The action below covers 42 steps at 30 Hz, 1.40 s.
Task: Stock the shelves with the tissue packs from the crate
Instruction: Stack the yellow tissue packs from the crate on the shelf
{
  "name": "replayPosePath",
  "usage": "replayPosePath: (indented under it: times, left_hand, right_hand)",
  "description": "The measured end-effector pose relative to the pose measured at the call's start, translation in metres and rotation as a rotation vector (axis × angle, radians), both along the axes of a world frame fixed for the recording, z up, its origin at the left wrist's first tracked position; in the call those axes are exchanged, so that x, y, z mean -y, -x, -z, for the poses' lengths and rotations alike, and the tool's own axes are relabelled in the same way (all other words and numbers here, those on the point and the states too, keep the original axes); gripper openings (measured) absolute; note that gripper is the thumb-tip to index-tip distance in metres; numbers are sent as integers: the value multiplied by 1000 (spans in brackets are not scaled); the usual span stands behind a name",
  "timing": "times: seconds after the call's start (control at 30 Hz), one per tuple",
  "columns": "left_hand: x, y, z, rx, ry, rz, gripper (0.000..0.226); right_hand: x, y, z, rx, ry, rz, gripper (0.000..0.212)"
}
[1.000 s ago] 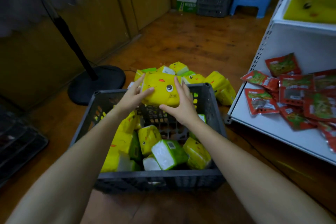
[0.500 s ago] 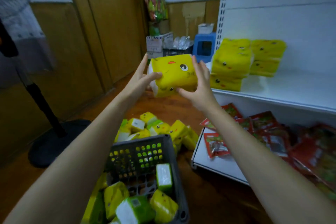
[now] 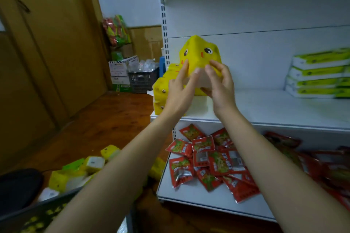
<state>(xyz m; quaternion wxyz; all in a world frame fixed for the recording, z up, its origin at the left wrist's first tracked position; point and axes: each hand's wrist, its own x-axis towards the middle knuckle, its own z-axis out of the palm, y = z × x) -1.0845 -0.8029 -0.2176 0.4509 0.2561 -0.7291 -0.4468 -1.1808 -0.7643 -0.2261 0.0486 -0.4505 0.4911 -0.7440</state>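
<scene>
One yellow pack [image 3: 200, 53], printed with two eyes and an orange beak, is gripped by the left hand [image 3: 180, 89] and right hand [image 3: 220, 85] at 12 o'clock, above the shelf [image 3: 274, 108]. Green packs [image 3: 318, 73] are stacked four high at 3 o'clock.

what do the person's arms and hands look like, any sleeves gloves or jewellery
Both forearms are bare as far as the frame shows, and no sleeve edge is in view. The left hand and right hand wear no gloves. No watch, bracelet or ring shows on the wrists or fingers. The nails that show look short and unpainted.
</scene>
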Motion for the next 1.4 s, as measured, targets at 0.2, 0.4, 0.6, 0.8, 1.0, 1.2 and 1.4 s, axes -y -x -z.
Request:
replayPosePath:
  times: [0.2,0.4,0.6,0.8,1.0,1.2,1.4]
  left_hand:
    - [-8,27,53,361,145,54,57]
    - [5,12,104,798,333,-43,59]
    - [14,16,116,865,534,-179,81]
    - [20,19,127,927,599,-214,86]
    - [22,23,130,861,615,-250,92]
    - [18,27,143,842,633,-277,101]
    - [20,37,158,777,659,-376,76]
  right_hand:
    - [-11,91,25,159,-263,4,11]
    - [14,124,62,-110,-533,109,11]
    - [14,120,59,-210,-549,379,39]
    - [-5,89,62,-657,-783,412,56]
    - [4,130,62,-565,-732,132,44]
    - [34,123,70,-568,-715,169,64]
    - [70,112,81,-593,-688,275,64]
